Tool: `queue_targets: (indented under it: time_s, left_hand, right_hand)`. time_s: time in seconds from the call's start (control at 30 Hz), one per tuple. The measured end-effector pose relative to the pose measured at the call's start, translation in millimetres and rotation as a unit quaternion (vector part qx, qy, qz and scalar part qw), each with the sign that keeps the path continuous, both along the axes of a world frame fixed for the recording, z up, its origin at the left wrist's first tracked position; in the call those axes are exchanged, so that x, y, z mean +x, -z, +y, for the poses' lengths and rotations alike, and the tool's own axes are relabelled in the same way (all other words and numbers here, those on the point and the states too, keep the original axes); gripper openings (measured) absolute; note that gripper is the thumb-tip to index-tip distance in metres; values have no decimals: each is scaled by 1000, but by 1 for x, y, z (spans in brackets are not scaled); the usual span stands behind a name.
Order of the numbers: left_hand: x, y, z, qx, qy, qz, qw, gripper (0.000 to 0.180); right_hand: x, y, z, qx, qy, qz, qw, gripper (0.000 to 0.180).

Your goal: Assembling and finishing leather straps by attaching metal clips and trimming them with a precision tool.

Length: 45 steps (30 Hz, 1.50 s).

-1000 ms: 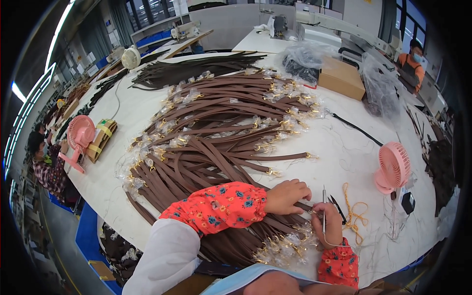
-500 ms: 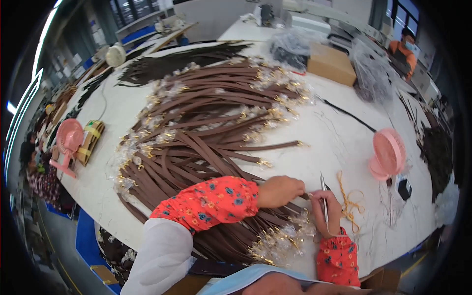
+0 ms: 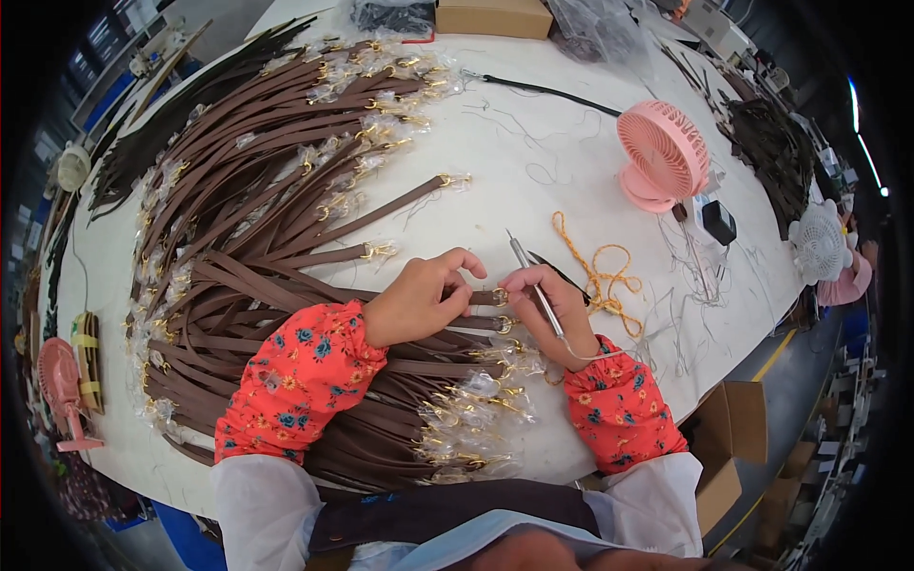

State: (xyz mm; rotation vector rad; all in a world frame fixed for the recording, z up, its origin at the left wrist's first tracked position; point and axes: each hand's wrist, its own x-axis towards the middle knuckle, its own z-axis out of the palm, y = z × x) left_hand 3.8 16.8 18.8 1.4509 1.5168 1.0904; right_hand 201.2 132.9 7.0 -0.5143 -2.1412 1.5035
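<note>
Rows of brown flat straps (image 3: 276, 205) with gold metal clasps (image 3: 466, 414), many wrapped in clear plastic, cover the left and middle of the white table (image 3: 466, 228). Over their right ends is my left hand (image 3: 419, 300), its thumb and forefinger curved apart with nothing seen between them. My right hand (image 3: 552, 309) grips a slim silver pen-shaped tool (image 3: 535, 281), its pointed tip facing away from me. A dark narrow blade or point shows beside it. The right fingertips touch or nearly touch the gold clasp (image 3: 500, 297) of one strap.
A knotted orange cord (image 3: 605, 278) lies right of my right hand. Beyond it stand a pink fan (image 3: 664, 152) and a small black block (image 3: 719, 222). Loose threads (image 3: 681, 295) are scattered nearby. A cardboard box (image 3: 493, 16) and plastic bag (image 3: 600, 38) sit at the far edge.
My view has turned, so the table appears shifted left and up. My left hand has come away from the right, and its fingers have parted. The right still holds the silver tool.
</note>
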Motion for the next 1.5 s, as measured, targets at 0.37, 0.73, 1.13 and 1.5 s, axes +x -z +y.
queue_targets:
  time_s: [0.37,0.73,1.13,1.5]
  left_hand:
    - [10,0,-2,50,-33,73,996,22]
    - [9,8,-1,129,-31,113,985,22]
    - [8,6,1,58,-12,126,990,16]
    - [2,6,5,-57,-16,-37,998,10]
  right_hand:
    - [-10,-5,-3,372,22,8,928,26]
    - [-13,-8,0,486,14,-32,873,28]
    - [-12,-9,2,373,9,13,928,16]
    - [-12,-4,0,329,21,28,944,19]
